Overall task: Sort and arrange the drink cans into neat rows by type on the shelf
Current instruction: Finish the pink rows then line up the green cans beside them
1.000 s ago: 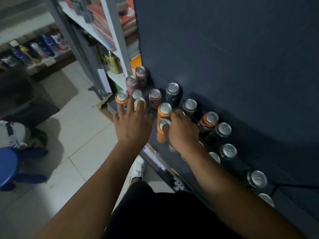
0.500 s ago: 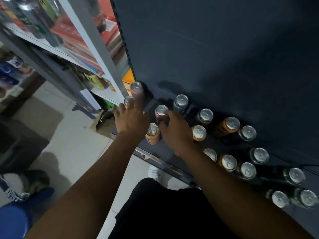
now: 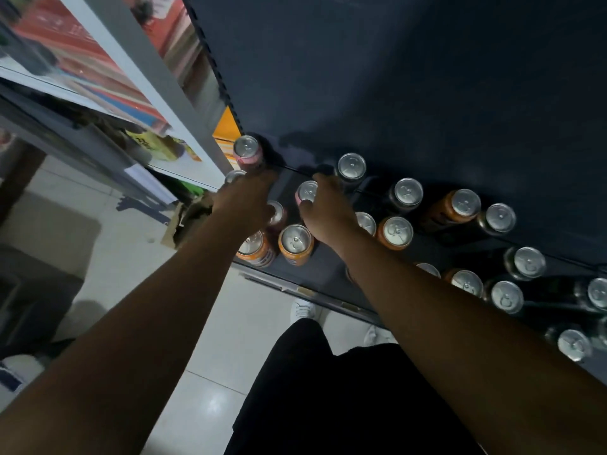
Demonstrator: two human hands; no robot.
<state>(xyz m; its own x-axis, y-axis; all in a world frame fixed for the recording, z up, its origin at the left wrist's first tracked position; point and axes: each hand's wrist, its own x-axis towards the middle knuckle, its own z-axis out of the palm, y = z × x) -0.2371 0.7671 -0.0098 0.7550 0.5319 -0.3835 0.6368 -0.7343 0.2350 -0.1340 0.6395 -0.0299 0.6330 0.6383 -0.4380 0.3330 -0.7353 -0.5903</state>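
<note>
mid-frame, a cylindrical pink can (image 3: 307,191) with a shiny metal lid is being pinched by the right hand (image 3: 328,213); whether the left hand (image 3: 244,200) fingers are gripping cannot be told; labels unreadable.

1 head view, downward (near shelf (image 3: 325,269))

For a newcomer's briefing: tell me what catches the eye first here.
Two bare forearms reach in from below, the left hand and right hand among silver-topped cans at the left end of the dark shelf. The right hand grips a pink can; orange cans stand at the front edge, dark cans trail off right.
</note>
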